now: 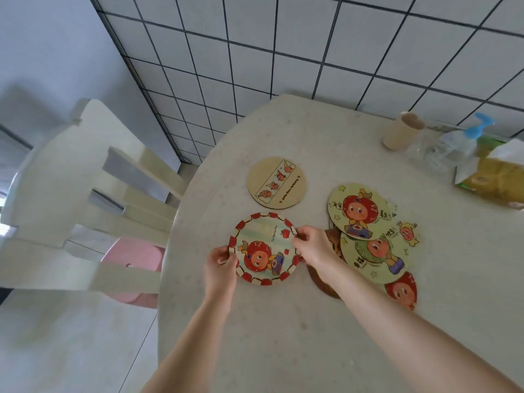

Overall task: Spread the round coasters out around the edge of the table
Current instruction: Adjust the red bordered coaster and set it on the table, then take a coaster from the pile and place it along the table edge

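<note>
A round coaster with a red-and-white checked rim point(265, 248) lies near the left edge of the pale round table point(283, 336). My left hand point(220, 265) pinches its left rim and my right hand point(312, 245) grips its right rim. A plain wooden coaster with a strip of small figures point(276, 182) lies flat further back, alone. To the right sits an overlapping pile: a red-haired figure coaster point(358, 211) on top, a green-haired one point(374, 256) below it, another point(404, 290) at the front, and a dark one point(323, 279) partly hidden under my right forearm.
A paper cup point(402, 134) lies tipped at the back right beside a clear pump bottle point(453, 148) and a yellow-green tissue pack point(493, 177). A white slatted chair point(93, 194) stands left of the table, with a pink stool point(133, 256) behind it. A tiled wall rises behind.
</note>
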Tool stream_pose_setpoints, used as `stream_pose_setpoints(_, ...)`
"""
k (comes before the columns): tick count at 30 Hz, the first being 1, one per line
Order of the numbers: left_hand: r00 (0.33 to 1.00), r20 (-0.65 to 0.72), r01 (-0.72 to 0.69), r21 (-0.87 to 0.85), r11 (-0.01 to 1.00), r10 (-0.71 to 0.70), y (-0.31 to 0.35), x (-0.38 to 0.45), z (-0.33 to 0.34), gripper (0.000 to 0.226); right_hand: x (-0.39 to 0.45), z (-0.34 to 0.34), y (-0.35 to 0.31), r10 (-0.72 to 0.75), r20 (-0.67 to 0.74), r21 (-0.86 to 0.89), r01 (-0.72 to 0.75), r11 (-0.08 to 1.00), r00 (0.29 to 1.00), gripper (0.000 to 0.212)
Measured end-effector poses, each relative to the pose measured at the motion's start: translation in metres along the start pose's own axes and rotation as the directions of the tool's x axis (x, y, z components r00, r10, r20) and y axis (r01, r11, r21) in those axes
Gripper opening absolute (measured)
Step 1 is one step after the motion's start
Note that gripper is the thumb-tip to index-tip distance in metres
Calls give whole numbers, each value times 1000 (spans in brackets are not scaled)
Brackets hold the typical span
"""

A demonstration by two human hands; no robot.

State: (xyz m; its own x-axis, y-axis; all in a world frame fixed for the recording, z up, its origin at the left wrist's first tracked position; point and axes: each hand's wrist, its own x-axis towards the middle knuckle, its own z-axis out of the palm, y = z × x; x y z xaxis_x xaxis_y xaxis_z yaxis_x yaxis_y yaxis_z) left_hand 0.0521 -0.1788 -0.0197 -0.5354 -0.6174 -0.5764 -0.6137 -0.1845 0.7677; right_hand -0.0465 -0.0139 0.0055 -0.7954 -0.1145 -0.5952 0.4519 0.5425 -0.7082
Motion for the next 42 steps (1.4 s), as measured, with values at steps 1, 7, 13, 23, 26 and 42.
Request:
stream_pose_setpoints(1,1000,-13,6,18,1000,-6,-8,-3,-7,9,-5,7,7,8,18,-6,-8,1000,1000,13)
stream_pose_setpoints(7,998,-55,13,64,998,-9,-26,-7,-27,11,-11,30,19,27,12,-30,-26,999,1000,26)
stream_pose_setpoints(13,996,-33,-81,131,988,86,-21,-3,-19,14,-5,27,16,22,-34,-40,-23,999,999,33)
stream_pose_setpoints(23,987,-95,-97,309,946,132,-27,0,-23,34,-5,14,30,40,79,-74,-34,997,996,41)
stream_pose_setpoints(26,965,-136,-155,394,906,224,-26,-5,-17,40,-7,1,38,29,73,-60,-25,998,997,35)
stream_pose_setpoints(42,933,173,-357,354,865,315,32,-31,147,31,25,-166,83,183,-243,100,-163,981,952,17)
